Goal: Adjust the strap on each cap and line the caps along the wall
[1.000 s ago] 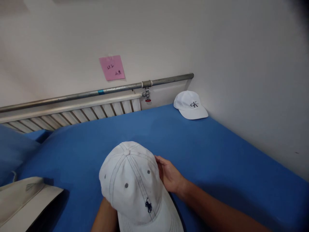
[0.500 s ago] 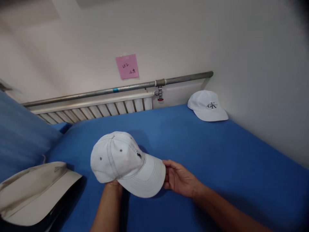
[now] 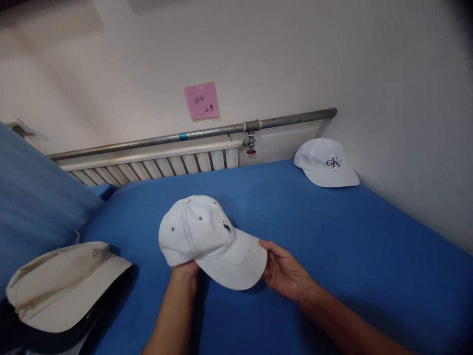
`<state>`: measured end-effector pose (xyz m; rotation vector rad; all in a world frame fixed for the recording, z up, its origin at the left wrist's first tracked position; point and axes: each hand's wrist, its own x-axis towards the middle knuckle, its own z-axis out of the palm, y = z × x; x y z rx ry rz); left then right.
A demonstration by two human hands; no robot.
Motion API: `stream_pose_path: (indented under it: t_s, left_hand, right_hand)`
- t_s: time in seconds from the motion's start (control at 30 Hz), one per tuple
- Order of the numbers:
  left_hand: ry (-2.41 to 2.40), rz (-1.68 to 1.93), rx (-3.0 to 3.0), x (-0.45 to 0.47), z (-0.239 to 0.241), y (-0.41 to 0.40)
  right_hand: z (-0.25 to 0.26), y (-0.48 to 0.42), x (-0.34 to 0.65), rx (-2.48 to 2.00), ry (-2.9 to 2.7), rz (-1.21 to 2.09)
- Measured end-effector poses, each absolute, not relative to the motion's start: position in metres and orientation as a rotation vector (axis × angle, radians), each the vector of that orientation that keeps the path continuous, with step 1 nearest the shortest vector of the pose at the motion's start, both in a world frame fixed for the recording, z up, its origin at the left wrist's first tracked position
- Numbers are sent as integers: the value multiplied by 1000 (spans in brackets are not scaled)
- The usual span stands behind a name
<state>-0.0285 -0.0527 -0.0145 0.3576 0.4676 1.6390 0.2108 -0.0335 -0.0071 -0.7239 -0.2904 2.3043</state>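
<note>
A white baseball cap (image 3: 207,224) with a small dark horse-rider emblem is held up above the blue-covered surface, its brim pointing right and toward me. My left hand (image 3: 187,268) supports the crown from below; its fingers are hidden under the cap. The edge of the brim is pinched by my right hand (image 3: 283,268), thumb on top and fingers beneath. Close by on the left lies a stack of caps, the top one a beige cap (image 3: 70,286) with dark brims under it. Another white cap (image 3: 325,162), with black lettering, rests at the far right corner.
Blue fabric (image 3: 332,246) covers the flat surface. A white radiator (image 3: 177,165) and a metal pipe (image 3: 140,143) with a red-handled valve run along the back wall. A pink note (image 3: 202,101) is stuck above them. A blue curtain (image 3: 37,187) hangs at left.
The held cap and both hands have moved slightly right and up in view. The whole scene has also shifted a little to the right. The grip looks the same.
</note>
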Motion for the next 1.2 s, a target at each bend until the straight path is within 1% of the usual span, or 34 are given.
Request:
stream_pose_path:
  t_s: [0.17, 0.37, 0.6, 0.87, 1.07, 1.2]
  left_hand:
    - [324, 1648, 170, -10, -10, -39]
    - [219, 1638, 177, 0, 7, -47]
    - [137, 1541, 305, -12, -10, -38]
    - [1, 1536, 367, -16, -14, -39]
    - [20, 1525, 349, -16, -22, -35]
    - [97, 1583, 299, -13, -28, -33]
  right_hand:
    - [-2, -27, 211, -703, -216, 2164]
    - [1, -26, 212, -741, -152, 2075]
    - [1, -30, 211, -681, -277, 2112]
    - [15, -41, 214, -677, -603, 1935]
    - [22, -42, 215, -734, -628, 1873]
    - [27, -46, 215, -741, -655, 1816]
